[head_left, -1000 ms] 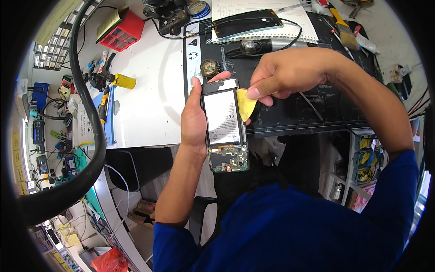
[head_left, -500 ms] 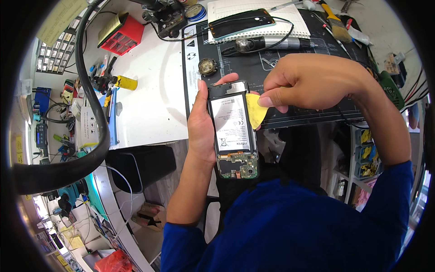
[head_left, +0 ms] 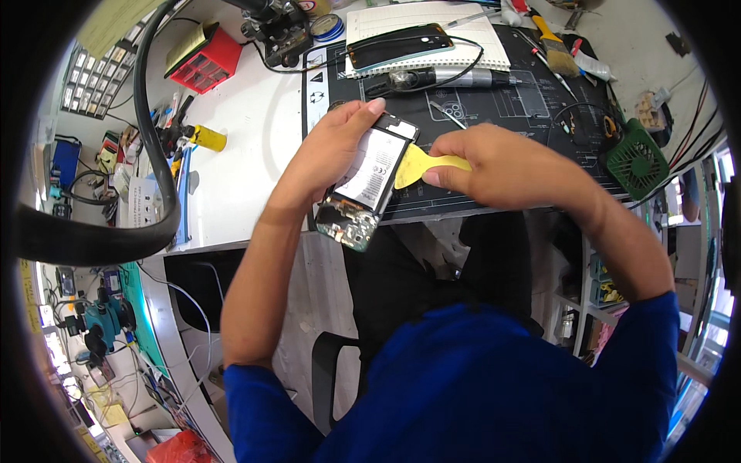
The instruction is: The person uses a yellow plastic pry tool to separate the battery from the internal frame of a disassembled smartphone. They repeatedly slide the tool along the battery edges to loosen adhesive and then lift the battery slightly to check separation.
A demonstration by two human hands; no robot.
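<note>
An opened smartphone (head_left: 340, 220) is tilted in the grip of my left hand (head_left: 332, 147), its circuit board bare at the lower end. The white-labelled battery (head_left: 372, 171) sits in its frame, partly covered by my left fingers. My right hand (head_left: 502, 166) pinches the handle of a yellow plastic pry tool (head_left: 413, 166). The tool's broad flat blade lies against the long right edge of the phone, beside the battery. Whether its edge is under the battery is hidden.
A black work mat (head_left: 532, 116) covers the bench. On it lie a cylindrical metal tool (head_left: 471, 76), tweezers (head_left: 448, 114) and a small green fan (head_left: 637, 158). Behind, a phone screen (head_left: 397, 50) rests on a spiral notebook (head_left: 478, 31). A thick black arm (head_left: 150, 131) curves at left.
The phone has moved up and left over the mat's edge and turned clockwise. My left hand now reaches across its top. My right hand has shifted back to the tool's handle.
</note>
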